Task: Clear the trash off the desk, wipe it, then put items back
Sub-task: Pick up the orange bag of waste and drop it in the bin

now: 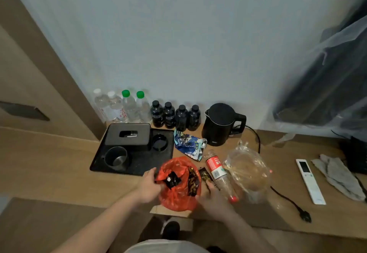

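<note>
**Desk Clearance: Holdings at the Bagging Stage**

Item 1. Orange plastic bag [178, 185], lower centre of the frame, at the desk's [59, 163] front edge. We recorded dark snack wrappers already inside it. Our left hand [148, 187] gripped the bag's left rim, fingers curled over the plastic. Our right hand [213, 198] lay at the bag's right side, fingers bent at a small black-and-gold wrapper [204, 174]; we could not tell whether they had it pinched or merely touched it.

Item 2. Trash not yet bagged, centre of the frame: a blue crumpled snack packet [189, 146]; an empty red-labelled bottle [218, 175] lying on its side; a clear crumpled plastic wrapper [248, 169] just right of the bottle.

Item 3. Keepers. Black tray [137, 165] with tissue box [128, 134], metal cup [116, 158] and ashtray [159, 142], centre left. Clear water bottles [123, 106] and dark bottles [175, 116] along the wall. Black kettle [220, 123], centre. White remote [309, 181] and grey cloth [339, 175], right edge.

Handling note. We judged the step best done by holding the bag mouth wide with the left hand, feeding small wrappers first, then the bottle lengthwise, and the bulky clear wrapper last, compressed. The kettle cord ran close behind the clear wrapper, so snagging seemed the chief risk.
</note>
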